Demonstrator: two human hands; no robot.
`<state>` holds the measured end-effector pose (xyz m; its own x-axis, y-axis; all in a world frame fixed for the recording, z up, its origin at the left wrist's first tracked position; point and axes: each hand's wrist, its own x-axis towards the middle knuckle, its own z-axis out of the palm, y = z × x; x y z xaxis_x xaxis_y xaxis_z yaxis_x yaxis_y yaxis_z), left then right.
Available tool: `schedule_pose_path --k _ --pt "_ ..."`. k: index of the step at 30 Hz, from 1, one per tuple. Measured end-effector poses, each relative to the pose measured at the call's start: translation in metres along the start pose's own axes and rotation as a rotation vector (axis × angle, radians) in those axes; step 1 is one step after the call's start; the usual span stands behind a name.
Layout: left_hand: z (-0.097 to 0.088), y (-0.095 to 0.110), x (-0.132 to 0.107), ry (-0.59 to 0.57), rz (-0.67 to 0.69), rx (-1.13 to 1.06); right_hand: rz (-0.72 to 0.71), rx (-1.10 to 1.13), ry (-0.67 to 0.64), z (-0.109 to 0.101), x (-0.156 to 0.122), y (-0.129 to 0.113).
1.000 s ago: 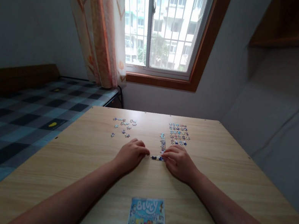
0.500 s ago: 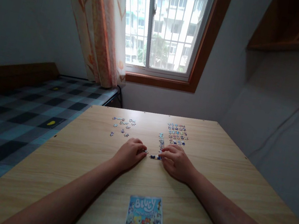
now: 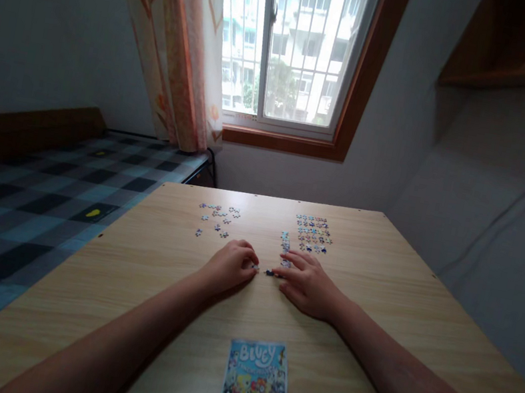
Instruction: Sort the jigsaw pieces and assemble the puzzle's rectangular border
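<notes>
My left hand (image 3: 230,267) rests on the wooden table (image 3: 367,350) with its fingers curled, pinching a small jigsaw piece (image 3: 255,266) at its fingertips. My right hand (image 3: 307,281) lies flat just to the right, its fingers pressing down on the near end of a short joined strip of puzzle pieces (image 3: 284,242). A small dark piece (image 3: 270,272) sits between the two hands.
Loose puzzle pieces (image 3: 217,217) lie scattered at the far left, and a tidy block of pieces (image 3: 313,232) at the far right. A picture card (image 3: 255,390) lies near the front edge. A checked bed (image 3: 10,213) is on the left, a window (image 3: 294,46) ahead.
My left hand has drawn back a little from the strip, with a small piece in its fingertips. My right hand has flattened over the strip's near end.
</notes>
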<state>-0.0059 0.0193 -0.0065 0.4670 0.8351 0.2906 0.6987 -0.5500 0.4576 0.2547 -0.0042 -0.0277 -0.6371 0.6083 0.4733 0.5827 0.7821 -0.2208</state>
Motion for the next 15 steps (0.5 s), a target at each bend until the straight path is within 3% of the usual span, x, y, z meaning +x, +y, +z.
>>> schedule_pose_path --k 6,15 --pt "0.0043 0.0009 -0.0023 0.033 0.049 -0.072 0.043 -0.046 -0.077 -0.0002 -0.0005 -0.0004" --pt "0.0069 0.0047 -0.0017 0.017 0.049 -0.019 0.031 -0.018 -0.048 0.0012 -0.0001 0.0006"
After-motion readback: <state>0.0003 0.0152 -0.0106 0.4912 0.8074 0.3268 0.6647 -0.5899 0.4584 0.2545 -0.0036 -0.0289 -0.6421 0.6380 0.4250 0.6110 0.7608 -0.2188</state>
